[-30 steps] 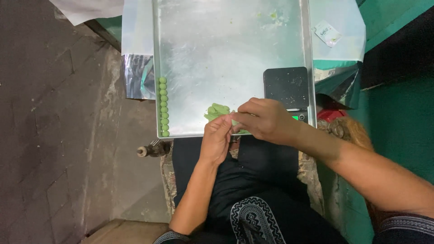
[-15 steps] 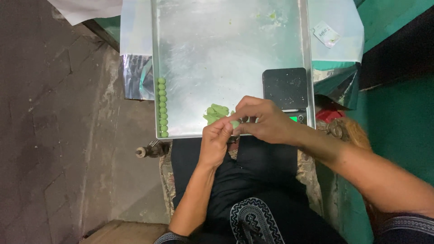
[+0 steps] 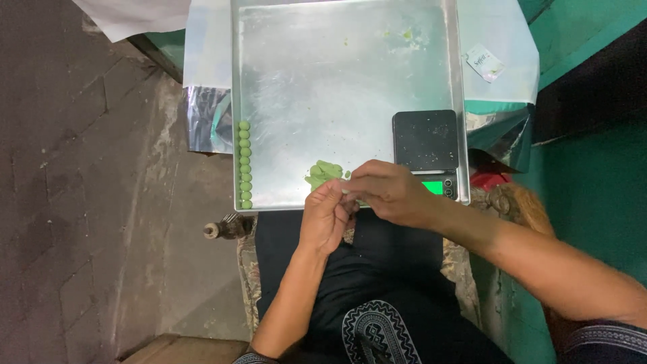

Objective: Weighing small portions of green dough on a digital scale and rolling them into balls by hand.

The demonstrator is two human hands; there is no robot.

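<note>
A small pale-green piece (image 3: 348, 191) was pinched between the left hand (image 3: 328, 214) and right hand (image 3: 385, 192), pressed together at the near edge of the steel tray (image 3: 337, 87), just beside the green lump (image 3: 322, 172); shaping seemed under way. Placement with the row of green balls (image 3: 245, 164) would seemingly be called for next. A small white packet (image 3: 484, 63) lay beyond the black scale (image 3: 426, 145).

Both hands meet in front of the body, close to the person's lap. The left hand (image 3: 328, 214) comes up from below, with the forearm bare and the wrist nearly straight; its fingers are bent and pressed together at the tips. The right hand (image 3: 385, 192) comes in from the right side, palm down, and its fingers curl toward the left fingertips and touch them. The right forearm is also bare and lies diagonally.
</note>
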